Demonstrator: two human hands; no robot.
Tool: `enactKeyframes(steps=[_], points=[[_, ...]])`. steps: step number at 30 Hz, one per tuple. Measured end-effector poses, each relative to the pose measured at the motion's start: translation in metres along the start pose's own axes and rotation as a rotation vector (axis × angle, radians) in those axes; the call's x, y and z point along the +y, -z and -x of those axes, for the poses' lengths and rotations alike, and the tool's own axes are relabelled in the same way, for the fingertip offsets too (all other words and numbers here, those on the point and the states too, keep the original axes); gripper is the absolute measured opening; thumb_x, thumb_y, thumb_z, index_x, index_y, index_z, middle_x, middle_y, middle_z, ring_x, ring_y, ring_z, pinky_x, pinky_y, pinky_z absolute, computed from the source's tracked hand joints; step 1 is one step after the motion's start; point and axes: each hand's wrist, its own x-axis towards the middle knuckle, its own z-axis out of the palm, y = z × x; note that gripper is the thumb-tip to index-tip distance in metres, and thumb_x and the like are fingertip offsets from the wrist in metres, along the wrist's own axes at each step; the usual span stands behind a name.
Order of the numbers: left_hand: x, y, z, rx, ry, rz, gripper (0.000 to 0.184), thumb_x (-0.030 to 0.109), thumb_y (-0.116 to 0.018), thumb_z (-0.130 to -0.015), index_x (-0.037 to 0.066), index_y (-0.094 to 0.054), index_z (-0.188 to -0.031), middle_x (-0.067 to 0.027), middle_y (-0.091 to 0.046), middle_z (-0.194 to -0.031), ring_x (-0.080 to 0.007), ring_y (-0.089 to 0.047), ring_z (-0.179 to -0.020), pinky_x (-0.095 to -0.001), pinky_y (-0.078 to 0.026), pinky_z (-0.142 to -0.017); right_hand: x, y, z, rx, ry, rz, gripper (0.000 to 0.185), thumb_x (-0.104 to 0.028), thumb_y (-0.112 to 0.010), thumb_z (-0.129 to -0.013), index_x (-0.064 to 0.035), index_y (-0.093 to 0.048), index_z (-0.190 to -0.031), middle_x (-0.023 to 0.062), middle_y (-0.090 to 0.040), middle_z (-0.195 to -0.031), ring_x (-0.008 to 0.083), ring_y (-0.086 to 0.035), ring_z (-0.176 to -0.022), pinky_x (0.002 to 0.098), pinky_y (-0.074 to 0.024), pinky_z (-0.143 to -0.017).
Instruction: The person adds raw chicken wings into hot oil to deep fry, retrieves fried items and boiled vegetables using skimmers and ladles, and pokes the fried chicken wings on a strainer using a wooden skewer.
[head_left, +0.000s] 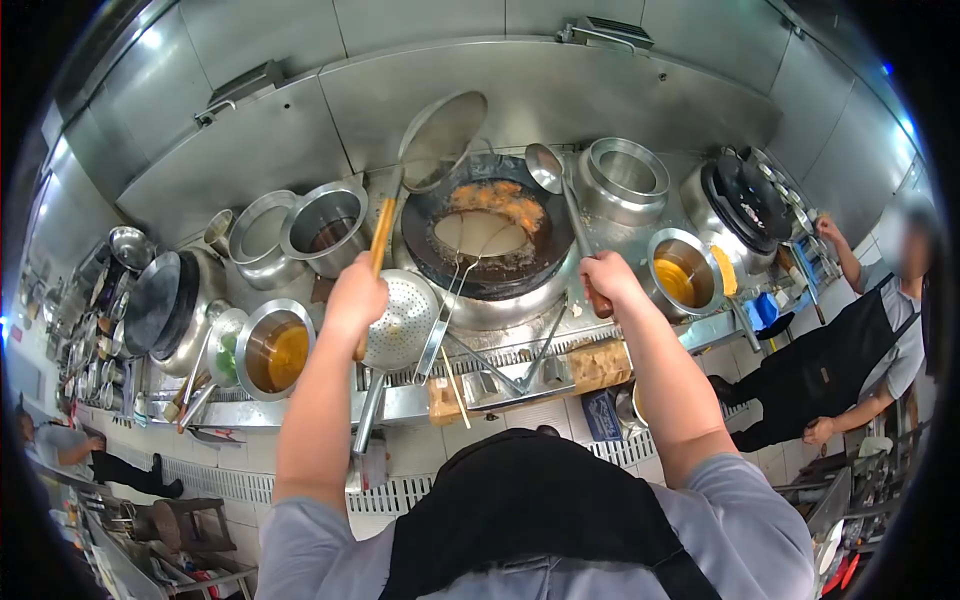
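My left hand [358, 292] is wrapped round the wooden handle of a large round mesh strainer [444, 140], which is raised above the back left rim of a black wok [415, 225]. Orange-brown food pieces [503, 203] lie in the back of the wok, around pale liquid. My right hand [611, 281] grips the wooden handle of a metal ladle [545, 167], its bowl held near the wok's back right edge. Below the wok, a pair of metal tongs [436, 333] leans over its front rim. Beside my left hand rests a perforated skimmer [400, 320].
Pots of amber liquid stand at left [278, 347] and right [682, 272]. Metal pots [325, 228] line the back left, another pot [624, 180] the back right. A co-worker [850, 350] in a black apron stands at right, another person [75, 450] at far left.
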Motion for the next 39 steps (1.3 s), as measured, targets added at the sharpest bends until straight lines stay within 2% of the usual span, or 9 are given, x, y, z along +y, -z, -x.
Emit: enactKeyframes(steps=[3, 9, 12, 18, 24, 27, 32, 33, 39], points=[[0.014, -0.019, -0.005, -0.034, 0.006, -0.096, 0.039, 0.006, -0.05, -0.082, -0.009, -0.053, -0.119, -0.0332, -0.065, -0.1, -0.0458, -0.064, -0.098, -0.05, -0.05, -0.09, 0.014, -0.024, -0.009, 0.014, -0.033, -0.051, 0.021, -0.013, -0.055, -0.084, 0.0041, -0.056, -0.072, 0.0146, -0.055, -0.055, 0.0218, -0.048, -0.033, 0.0371, -0.0325, -0.031], [0.031, -0.042, 0.004, -0.152, 0.056, -0.095, 0.042, 0.008, -0.051, -0.081, -0.01, -0.053, -0.119, -0.033, -0.065, -0.103, -0.0444, -0.066, -0.096, -0.0479, -0.052, -0.087, 0.0, -0.091, 0.018, -0.064, -0.146, -0.311, 0.025, -0.01, -0.052, -0.086, 0.0058, -0.05, -0.067, 0.0173, -0.053, -0.055, 0.0236, -0.044, -0.031, 0.0389, -0.0297, -0.029], [0.029, -0.044, -0.018, -0.253, 0.113, 0.127, 0.037, 0.006, -0.051, -0.081, -0.011, -0.054, -0.113, -0.0338, -0.066, -0.094, -0.0413, -0.069, -0.081, -0.0468, -0.055, -0.075, -0.003, -0.118, 0.003, -0.074, -0.205, -0.547, 0.017, -0.008, -0.054, -0.087, -0.0007, -0.052, -0.072, 0.0089, -0.054, -0.061, 0.0201, -0.053, -0.048, 0.0349, -0.042, -0.04], [0.033, -0.054, -0.026, -0.314, 0.318, 0.557, 0.026, 0.002, -0.056, -0.081, -0.013, -0.054, -0.103, -0.0193, -0.061, -0.069, -0.0268, -0.064, -0.054, -0.0406, -0.052, -0.049, -0.039, -0.148, -0.002, -0.17, -0.298, -0.966, 0.012, -0.005, -0.05, -0.09, -0.001, -0.049, -0.079, 0.0085, -0.051, -0.066, 0.0192, -0.05, -0.053, 0.0339, -0.0439, -0.046], [0.031, -0.049, -0.023, -0.319, 0.389, 0.714, 0.018, 0.002, -0.06, -0.081, -0.01, -0.057, -0.094, -0.0129, -0.059, -0.07, -0.0236, -0.059, -0.051, -0.0366, -0.052, -0.048, -0.041, -0.156, 0.004, -0.161, -0.296, -0.988, 0.011, -0.006, -0.053, -0.088, 0.0001, -0.05, -0.079, 0.0085, -0.051, -0.064, 0.0184, -0.051, -0.052, 0.0334, -0.0442, -0.046], [0.019, -0.05, -0.032, -0.363, 0.391, 0.755, 0.016, 0.002, -0.061, -0.082, -0.009, -0.057, -0.093, -0.0122, -0.058, -0.07, -0.0227, -0.059, -0.053, -0.0361, -0.051, -0.048, -0.028, -0.126, 0.0, -0.157, -0.166, -0.404, 0.016, -0.008, -0.056, -0.086, 0.0023, -0.055, -0.074, 0.0093, -0.054, -0.059, 0.0193, -0.053, -0.044, 0.0327, -0.0394, -0.036], [0.01, -0.032, -0.04, -0.431, 0.394, 0.771, 0.015, 0.002, -0.062, -0.083, -0.008, -0.056, -0.092, -0.0116, -0.057, -0.07, -0.0216, -0.058, -0.053, -0.0354, -0.051, -0.049, -0.032, -0.076, 0.002, 0.012, 0.057, 0.209, 0.02, -0.012, -0.057, -0.086, 0.0063, -0.055, -0.094, 0.0135, -0.055, -0.057, 0.0225, -0.05, -0.036, 0.0369, -0.0382, -0.033], [0.008, -0.032, -0.042, -0.456, 0.385, 0.743, 0.018, 0.004, -0.062, -0.083, -0.005, -0.055, -0.098, -0.0105, -0.057, -0.07, -0.0205, -0.057, -0.053, -0.035, -0.05, -0.049, -0.034, -0.065, -0.006, 0.035, 0.098, 0.342, 0.028, -0.015, -0.061, -0.084, 0.0115, -0.059, -0.091, 0.0196, -0.064, -0.064, 0.0303, -0.065, -0.052, 0.0409, -0.0508, -0.048], [0.004, -0.037, -0.043, -0.465, 0.322, 0.673, 0.022, 0.003, -0.062, -0.082, -0.004, -0.053, -0.101, -0.0097, -0.056, -0.071, -0.02, -0.056, -0.053, -0.0352, -0.049, -0.048, -0.017, -0.032, -0.026, -0.01, 0.123, 0.514, 0.03, -0.017, -0.06, -0.084, 0.01, -0.062, -0.072, 0.0183, -0.061, -0.056, 0.0302, -0.063, -0.046, 0.0415, -0.0511, -0.047]])
